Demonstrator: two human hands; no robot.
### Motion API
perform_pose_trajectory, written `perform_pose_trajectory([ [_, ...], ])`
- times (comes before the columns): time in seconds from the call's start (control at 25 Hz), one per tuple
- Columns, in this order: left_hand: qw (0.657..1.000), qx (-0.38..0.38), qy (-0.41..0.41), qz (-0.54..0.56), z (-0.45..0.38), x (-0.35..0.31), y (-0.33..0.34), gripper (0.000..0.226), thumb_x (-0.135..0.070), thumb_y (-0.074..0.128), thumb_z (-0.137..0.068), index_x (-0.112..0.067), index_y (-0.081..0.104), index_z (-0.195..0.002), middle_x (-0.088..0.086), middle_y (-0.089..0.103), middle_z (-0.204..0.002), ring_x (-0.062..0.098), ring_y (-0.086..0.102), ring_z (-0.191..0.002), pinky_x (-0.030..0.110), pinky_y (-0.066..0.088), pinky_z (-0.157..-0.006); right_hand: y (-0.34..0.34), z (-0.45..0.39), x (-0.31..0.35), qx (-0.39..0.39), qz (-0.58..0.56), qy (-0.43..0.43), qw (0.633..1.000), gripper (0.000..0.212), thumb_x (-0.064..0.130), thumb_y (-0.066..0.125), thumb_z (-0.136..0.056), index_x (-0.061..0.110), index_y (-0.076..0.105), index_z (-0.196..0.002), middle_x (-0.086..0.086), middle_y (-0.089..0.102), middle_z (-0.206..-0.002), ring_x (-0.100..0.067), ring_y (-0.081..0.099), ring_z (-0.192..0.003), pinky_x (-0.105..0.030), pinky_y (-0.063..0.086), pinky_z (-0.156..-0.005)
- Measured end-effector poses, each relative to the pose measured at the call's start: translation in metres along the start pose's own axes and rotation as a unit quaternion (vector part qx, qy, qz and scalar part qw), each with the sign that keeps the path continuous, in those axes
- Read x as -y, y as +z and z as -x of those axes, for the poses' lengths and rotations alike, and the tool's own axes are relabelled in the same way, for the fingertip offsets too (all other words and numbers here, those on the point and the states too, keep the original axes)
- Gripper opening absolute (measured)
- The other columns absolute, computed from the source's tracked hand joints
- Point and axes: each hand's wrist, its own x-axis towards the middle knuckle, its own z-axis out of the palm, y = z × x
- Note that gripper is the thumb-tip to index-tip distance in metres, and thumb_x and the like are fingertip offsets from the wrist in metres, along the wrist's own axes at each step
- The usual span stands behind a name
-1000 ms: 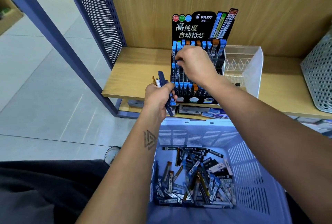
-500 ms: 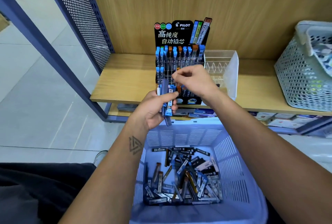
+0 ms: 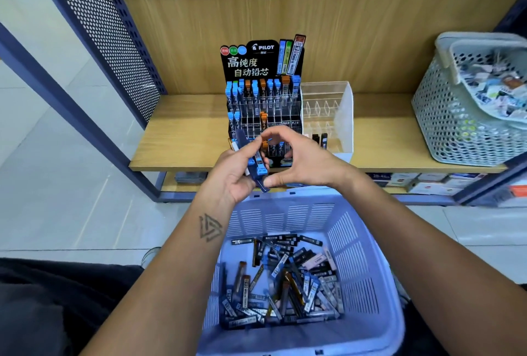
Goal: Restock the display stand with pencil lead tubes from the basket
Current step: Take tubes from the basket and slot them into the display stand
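A black display stand sits on the wooden shelf, its upper row filled with blue- and orange-capped lead tubes and the middle row mostly bare. My left hand grips a small bundle of blue-capped lead tubes in front of the stand's lowest row. Beside it, my right hand curves around the bundle, forefinger at its upper end and thumb at its lower end. A lilac basket below holds several loose lead tubes.
A clear acrylic organiser stands right of the stand with two dark tubes in it. A grey perforated basket full of small items sits at the shelf's right end. A perforated metal panel bounds the left. Boxes lie on the lower shelf.
My right hand has drawn back from the stand's upper rows to the bundle in my left hand. The view has pulled back and shifted, showing the grey basket.
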Motion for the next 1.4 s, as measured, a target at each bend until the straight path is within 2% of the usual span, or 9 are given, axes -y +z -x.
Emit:
perform_pose_trajectory([
  [0.12,1.000,-0.018,0.008,-0.004,-0.002,0.006,0.009,0.021,-0.018,0.068,-0.096,-0.001,0.066,-0.108,0.012,0.061,-0.071,0.021,0.060,-0.058,0.031,0.054,-0.049,0.006,0.001,-0.003,-0.034,0.004,-0.009,0.999,0.088,0.025,0.093,-0.068,0.019,0.044,-0.140,0.006,0.055,-0.133,0.000,0.051,-0.122,-0.001,0.033,-0.090],
  [0.28,1.000,-0.020,0.012,0.010,-0.004,0.008,0.015,0.016,-0.014,0.065,-0.098,0.000,0.066,-0.106,0.016,0.068,-0.080,0.022,0.066,-0.063,0.032,0.056,-0.050,-0.001,0.004,-0.007,-0.058,-0.016,-0.010,0.998,0.061,0.018,0.088,-0.076,0.020,0.057,-0.128,0.003,0.067,-0.118,-0.003,0.062,-0.109,-0.007,0.042,-0.087],
  [0.4,1.000,-0.020,0.007,0.016,-0.007,0.010,0.018,0.020,-0.016,0.065,-0.099,0.000,0.065,-0.111,0.020,0.074,-0.095,0.029,0.074,-0.076,0.040,0.062,-0.058,-0.003,0.006,-0.010,-0.059,-0.022,0.015,0.998,0.050,0.014,0.084,-0.079,0.021,0.062,-0.124,0.003,0.068,-0.113,-0.011,0.065,-0.100,-0.027,0.057,-0.082],
  [0.64,0.998,-0.063,0.013,0.026,-0.011,0.018,0.021,0.022,-0.020,0.063,-0.100,0.001,0.063,-0.100,0.020,0.073,-0.091,0.028,0.074,-0.068,0.042,0.062,-0.059,0.006,-0.001,-0.006,-0.046,0.145,0.000,0.988,0.028,0.016,0.070,-0.082,0.018,0.073,-0.110,-0.002,0.074,-0.095,-0.020,0.068,-0.091,-0.041,0.057,-0.080],
  [0.8,0.996,-0.073,0.004,0.048,-0.010,0.015,0.022,0.019,-0.016,0.064,-0.099,0.002,0.061,-0.100,0.015,0.065,-0.080,0.022,0.063,-0.063,0.039,0.060,-0.069,-0.003,-0.005,-0.006,-0.083,0.128,0.057,0.987,0.032,0.009,0.071,-0.086,0.021,0.076,-0.114,0.000,0.076,-0.104,-0.010,0.068,-0.088,-0.031,0.056,-0.087],
  [0.92,0.996,-0.059,-0.004,0.064,-0.008,0.015,0.022,0.016,-0.011,0.066,-0.097,0.004,0.063,-0.102,0.013,0.063,-0.077,0.021,0.060,-0.063,0.033,0.059,-0.063,-0.023,0.002,-0.010,-0.119,0.011,0.116,0.986,0.030,0.000,0.070,-0.087,0.016,0.077,-0.111,-0.001,0.075,-0.100,0.006,0.058,-0.062,-0.014,0.049,-0.062],
  [1.12,0.998,-0.029,-0.021,0.054,-0.002,0.021,0.032,0.006,-0.003,0.065,-0.096,0.004,0.064,-0.095,0.013,0.061,-0.074,0.020,0.058,-0.061,0.031,0.056,-0.058,-0.035,0.007,-0.019,-0.204,-0.203,0.135,0.948,0.023,-0.006,0.068,-0.087,0.009,0.076,-0.102,-0.007,0.073,-0.080,-0.010,0.064,-0.069,-0.027,0.056,-0.075],
  [1.24,0.997,-0.030,-0.028,0.071,-0.003,0.019,0.035,0.008,-0.004,0.064,-0.097,0.002,0.063,-0.092,0.012,0.061,-0.074,0.020,0.058,-0.063,0.031,0.057,-0.058,-0.052,0.001,-0.022,-0.279,-0.154,0.157,0.935,0.031,-0.009,0.061,-0.086,0.016,0.074,-0.098,-0.005,0.072,-0.088,-0.015,0.061,-0.070,-0.036,0.055,-0.071],
  [1.4,0.996,-0.039,-0.038,0.068,-0.005,0.019,0.028,0.006,-0.002,0.062,-0.097,0.003,0.063,-0.094,0.013,0.060,-0.077,0.020,0.058,-0.065,0.030,0.056,-0.060,-0.065,-0.007,-0.029,-0.270,0.020,0.154,0.950,0.032,-0.003,0.054,-0.096,0.021,0.074,-0.101,0.000,0.067,-0.097,-0.004,0.052,-0.058,-0.014,0.041,-0.050],
])
